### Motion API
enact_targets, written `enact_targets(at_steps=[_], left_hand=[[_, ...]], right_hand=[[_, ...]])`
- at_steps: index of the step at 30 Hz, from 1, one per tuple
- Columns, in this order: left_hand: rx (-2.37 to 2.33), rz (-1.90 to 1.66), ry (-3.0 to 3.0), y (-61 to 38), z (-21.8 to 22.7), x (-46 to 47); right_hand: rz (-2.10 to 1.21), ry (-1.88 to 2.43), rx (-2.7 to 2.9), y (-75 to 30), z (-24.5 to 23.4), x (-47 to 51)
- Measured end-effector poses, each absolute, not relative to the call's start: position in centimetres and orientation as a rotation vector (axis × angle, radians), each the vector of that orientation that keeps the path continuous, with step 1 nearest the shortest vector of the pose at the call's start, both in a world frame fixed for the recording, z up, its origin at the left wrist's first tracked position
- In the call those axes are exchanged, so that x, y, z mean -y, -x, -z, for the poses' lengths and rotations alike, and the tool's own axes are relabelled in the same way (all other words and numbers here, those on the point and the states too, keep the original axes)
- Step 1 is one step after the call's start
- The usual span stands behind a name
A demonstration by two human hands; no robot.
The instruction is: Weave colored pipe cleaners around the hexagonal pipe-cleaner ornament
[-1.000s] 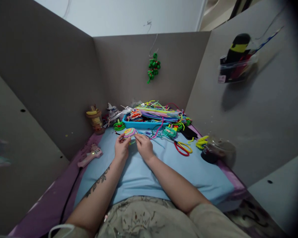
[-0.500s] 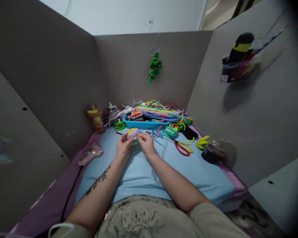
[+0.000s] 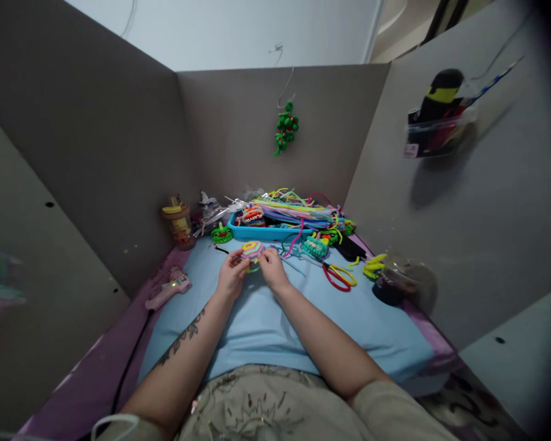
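Note:
Between my hands is a small round pipe-cleaner piece point(image 3: 253, 248) with pink, yellow, lilac and mint bands. My left hand point(image 3: 232, 273) grips its left edge between thumb and fingers. On its right side, my right hand point(image 3: 272, 269) pinches it at the near edge, the fingertips partly hidden. A pale green strand point(image 3: 254, 268) hangs below the piece between the hands. Just beyond lies a blue tray point(image 3: 270, 233) heaped with pipe cleaners point(image 3: 298, 211). To the right of my right hand rest scissors point(image 3: 337, 277) with red and yellow handles.
A pink glue gun point(image 3: 169, 290) with a black cord lies at left. Green pipe-cleaner figure point(image 3: 221, 233) and teal figure point(image 3: 315, 245) sit near the tray. A black phone-like object point(image 3: 350, 248) and a dark-based clear jar point(image 3: 389, 288) stand right. Grey panels point(image 3: 275, 147) enclose the table.
The round piece has shifted slightly right and tilted, showing more of its striped face. Both hands have moved a little to the right and stay on it.

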State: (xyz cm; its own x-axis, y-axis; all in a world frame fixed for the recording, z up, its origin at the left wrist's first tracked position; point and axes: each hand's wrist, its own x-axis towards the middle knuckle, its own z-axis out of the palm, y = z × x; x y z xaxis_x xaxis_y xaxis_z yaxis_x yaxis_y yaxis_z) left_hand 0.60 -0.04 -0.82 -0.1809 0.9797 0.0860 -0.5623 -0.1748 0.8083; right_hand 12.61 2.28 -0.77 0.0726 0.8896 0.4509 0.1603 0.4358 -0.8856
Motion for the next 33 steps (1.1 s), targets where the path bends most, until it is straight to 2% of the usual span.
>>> enact_targets(at_steps=[24, 33], left_hand=[[-0.777, -1.674, -0.734, -0.6, 0.7, 0.0], [-0.817, -1.723, -0.788, -0.6, 0.9, -0.1]], right_hand=[[-0.670, 0.911, 1.398, -12.5, 0.8, -1.8], [-0.944, 0.878, 1.069, -11.9, 1.4, -2.2]])
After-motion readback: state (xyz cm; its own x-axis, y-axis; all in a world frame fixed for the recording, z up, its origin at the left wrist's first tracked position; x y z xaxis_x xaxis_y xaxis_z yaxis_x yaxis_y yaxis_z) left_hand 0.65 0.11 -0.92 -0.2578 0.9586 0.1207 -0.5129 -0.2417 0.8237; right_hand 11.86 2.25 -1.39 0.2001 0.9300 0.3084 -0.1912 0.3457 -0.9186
